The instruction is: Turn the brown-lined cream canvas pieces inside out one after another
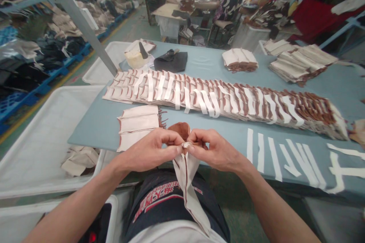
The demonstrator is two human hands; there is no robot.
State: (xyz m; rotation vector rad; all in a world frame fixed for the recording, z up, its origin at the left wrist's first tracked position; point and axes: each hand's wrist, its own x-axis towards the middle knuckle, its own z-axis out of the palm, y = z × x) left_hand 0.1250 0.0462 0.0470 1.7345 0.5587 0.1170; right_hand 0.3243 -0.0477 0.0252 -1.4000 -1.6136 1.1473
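Head view | long cream cloth-like piece with a dark-brown seam (190,190) hangs at lower centre; best handled with edges level and tension even | left hand (151,150): thumb and fingers pinched together on its top | right hand (218,150): fingers clamped just beside, same piece | flat white strips (274,157) on blue-grey counter (94,121), lower right

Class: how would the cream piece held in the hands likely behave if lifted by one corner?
The cream piece would probably flop: its lower part trails down, folded. It seems light, with just a pinch of the left hand and right hand holding it. Rolling seems unlikely; a similar piece lies flat on the table.
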